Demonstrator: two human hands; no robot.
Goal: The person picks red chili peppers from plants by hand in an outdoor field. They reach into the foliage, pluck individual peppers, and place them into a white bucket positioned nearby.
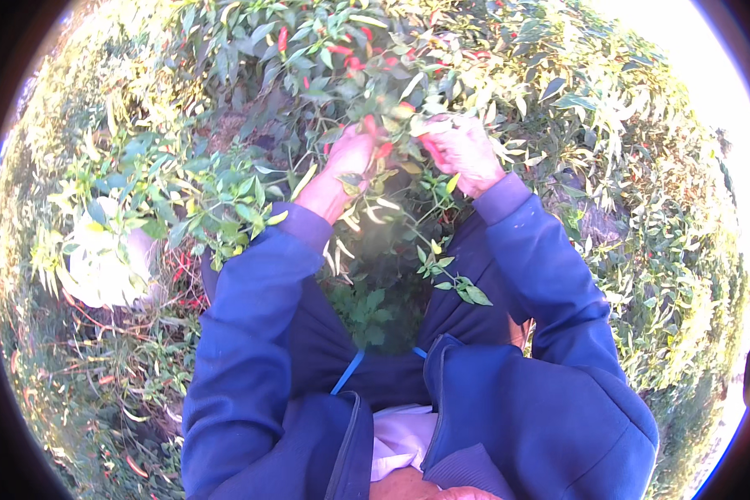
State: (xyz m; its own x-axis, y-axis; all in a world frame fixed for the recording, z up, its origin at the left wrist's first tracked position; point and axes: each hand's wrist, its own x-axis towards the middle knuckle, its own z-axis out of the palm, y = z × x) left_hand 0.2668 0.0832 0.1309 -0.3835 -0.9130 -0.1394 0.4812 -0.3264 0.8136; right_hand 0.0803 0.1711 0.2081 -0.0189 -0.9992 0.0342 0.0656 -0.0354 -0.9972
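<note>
Chili pepper plants with green leaves and red and pale green peppers spread before me. My left hand (354, 153) reaches in among the stems, beside a red chili pepper (384, 150); leaves and blur hide its fingertips. To the right of it, my right hand (459, 147) is curled with red chili peppers (434, 150) in its fingers, close to pale leaves. More red chili peppers (353, 62) hang above both hands. A leafy branch (444, 269) stretches down between my forearms, over my dark trousers.
A whitish, rounded object (109, 262), perhaps a bag or container, stands at the left, partly behind leaves of a pepper plant (225, 194). Dry stems and red peppers (184, 275) lie beside it. Dense plants surround me, and low green leaves (365, 312) grow between my knees.
</note>
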